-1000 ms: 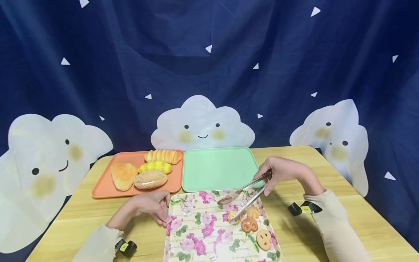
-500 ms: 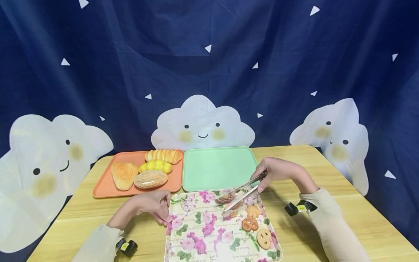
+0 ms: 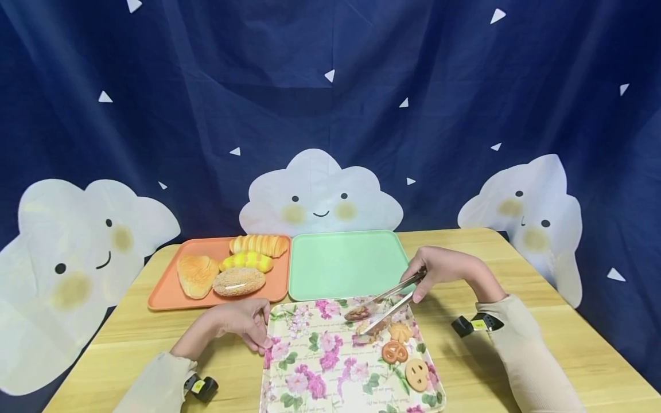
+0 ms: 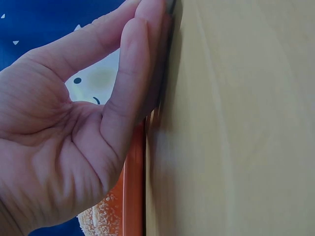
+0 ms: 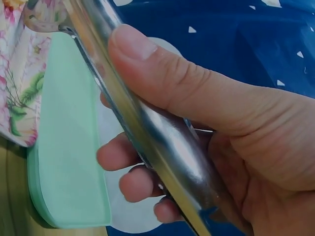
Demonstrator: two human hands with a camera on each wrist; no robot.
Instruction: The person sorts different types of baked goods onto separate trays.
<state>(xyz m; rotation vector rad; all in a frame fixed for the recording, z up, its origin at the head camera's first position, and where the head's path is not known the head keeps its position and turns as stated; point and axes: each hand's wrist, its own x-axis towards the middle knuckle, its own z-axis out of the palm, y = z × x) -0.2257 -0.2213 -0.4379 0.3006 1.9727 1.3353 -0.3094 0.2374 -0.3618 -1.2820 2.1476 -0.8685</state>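
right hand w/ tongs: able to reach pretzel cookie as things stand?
Likely yes: the right hand holds the tongs spread over the floral tray, near the pretzel cookie, which nothing covers.

Bright light puts glare on the floral tray (image 3: pixel 348 358) and tongs (image 5: pixel 170 135), soft shadows on the table (image 3: pixel 552 315).

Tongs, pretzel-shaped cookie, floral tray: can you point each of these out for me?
Tongs (image 5: pixel 165 135): right wrist view, on the shiny metal arm.
Pretzel-shaped cookie (image 3: pixel 395 352): head view, on its middle.
Floral tray (image 3: pixel 330 358): head view, on its bare printed base.
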